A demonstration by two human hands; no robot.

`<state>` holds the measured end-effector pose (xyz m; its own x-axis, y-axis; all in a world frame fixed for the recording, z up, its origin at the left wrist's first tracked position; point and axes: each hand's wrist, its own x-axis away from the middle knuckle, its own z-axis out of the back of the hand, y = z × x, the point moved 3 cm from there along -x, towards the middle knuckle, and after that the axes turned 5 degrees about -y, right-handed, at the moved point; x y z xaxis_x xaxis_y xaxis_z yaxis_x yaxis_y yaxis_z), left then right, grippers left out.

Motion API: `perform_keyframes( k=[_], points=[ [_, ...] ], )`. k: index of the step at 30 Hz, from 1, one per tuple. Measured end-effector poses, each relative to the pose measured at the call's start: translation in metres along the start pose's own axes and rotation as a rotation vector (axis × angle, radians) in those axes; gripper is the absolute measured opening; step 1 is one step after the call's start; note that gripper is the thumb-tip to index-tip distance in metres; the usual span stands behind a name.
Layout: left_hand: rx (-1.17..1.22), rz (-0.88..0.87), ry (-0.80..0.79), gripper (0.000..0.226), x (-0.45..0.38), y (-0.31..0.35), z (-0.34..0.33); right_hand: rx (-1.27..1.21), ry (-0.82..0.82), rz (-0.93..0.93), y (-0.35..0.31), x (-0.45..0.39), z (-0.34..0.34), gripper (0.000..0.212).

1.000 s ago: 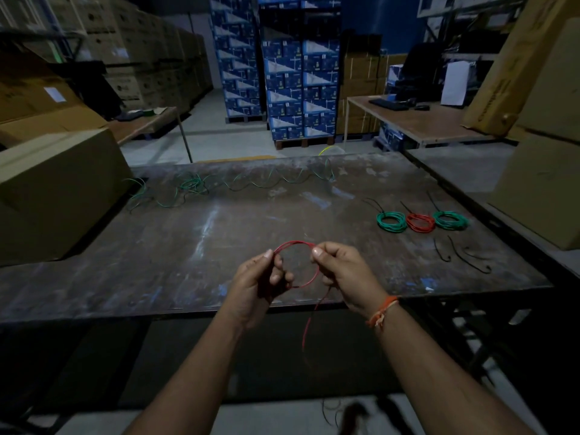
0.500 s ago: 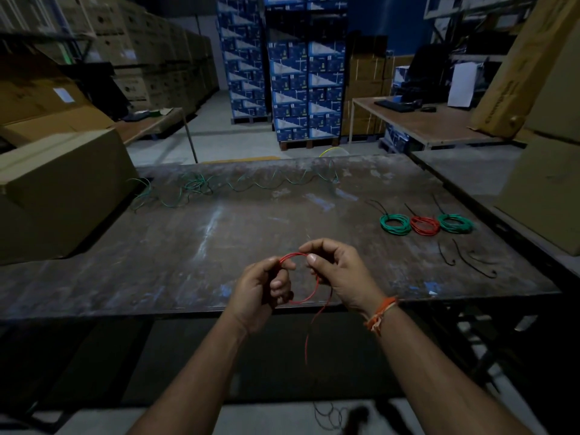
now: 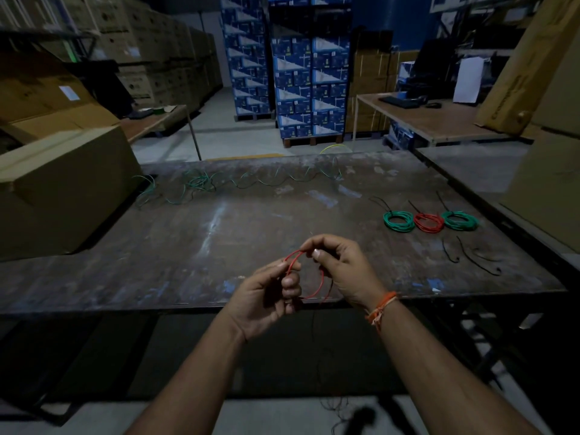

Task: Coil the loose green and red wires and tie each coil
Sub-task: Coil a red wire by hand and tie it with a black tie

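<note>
Both hands hold a small loop of red wire [image 3: 320, 282] above the near edge of the worn table [image 3: 219, 246]. My left hand [image 3: 270, 296] pinches the loop's left side between thumb and fingers. My right hand [image 3: 342, 271] pinches the wire at the top of the loop. A thin tail of the wire hangs below the table edge toward the floor. Loose green wire [image 3: 201, 183] lies strung along the table's far side. Three tied coils sit at the right: a green coil [image 3: 398, 221], a red coil [image 3: 428, 221] and another green coil [image 3: 460, 220].
Black cable ties [image 3: 470, 255] lie on the table in front of the tied coils. A large cardboard box [image 3: 62, 189] stands on the table's left end, and more cartons [image 3: 546, 171] stand at the right. Stacked blue boxes [image 3: 295, 67] and a desk [image 3: 439, 120] are behind.
The red loop has become smaller and tighter. My right hand has moved closer to my left hand, bringing wire round onto the loop. The hanging tail is shorter.
</note>
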<state>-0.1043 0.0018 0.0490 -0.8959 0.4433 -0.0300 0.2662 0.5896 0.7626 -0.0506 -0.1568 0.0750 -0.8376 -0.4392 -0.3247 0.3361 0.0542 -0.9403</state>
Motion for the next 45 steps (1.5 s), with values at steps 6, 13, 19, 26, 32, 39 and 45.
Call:
perform_keyframes(
  k=[6, 13, 19, 26, 32, 39, 45],
  points=[
    [-0.081, -0.097, 0.013, 0.016, 0.002, 0.002, -0.011, -0.172, 0.032, -0.095, 0.011, 0.001, -0.008, 0.035],
    [0.065, -0.022, 0.103, 0.029, 0.003, 0.007, -0.005, -0.066, -0.054, -0.104, 0.012, 0.008, -0.009, 0.018],
    [0.138, 0.097, -0.008, 0.027, 0.003, 0.006, 0.004, 0.165, -0.094, -0.041, 0.006, 0.006, -0.006, 0.011],
    [-0.06, 0.186, 0.159, 0.03, 0.0, 0.008, -0.001, 0.146, -0.057, -0.015, 0.011, 0.007, -0.009, 0.004],
    [-0.12, -0.002, 0.265, 0.03, -0.002, 0.009, -0.006, 0.028, -0.011, -0.061, 0.017, 0.008, -0.011, 0.013],
    [0.38, -0.124, 0.203, 0.031, -0.002, 0.019, 0.012, -0.028, -0.022, -0.183, 0.037, 0.017, -0.006, 0.014],
    [0.43, -0.256, 0.19, 0.036, 0.0, 0.036, 0.015, 0.115, 0.117, -0.325, 0.079, 0.044, 0.008, 0.006]
  ],
)
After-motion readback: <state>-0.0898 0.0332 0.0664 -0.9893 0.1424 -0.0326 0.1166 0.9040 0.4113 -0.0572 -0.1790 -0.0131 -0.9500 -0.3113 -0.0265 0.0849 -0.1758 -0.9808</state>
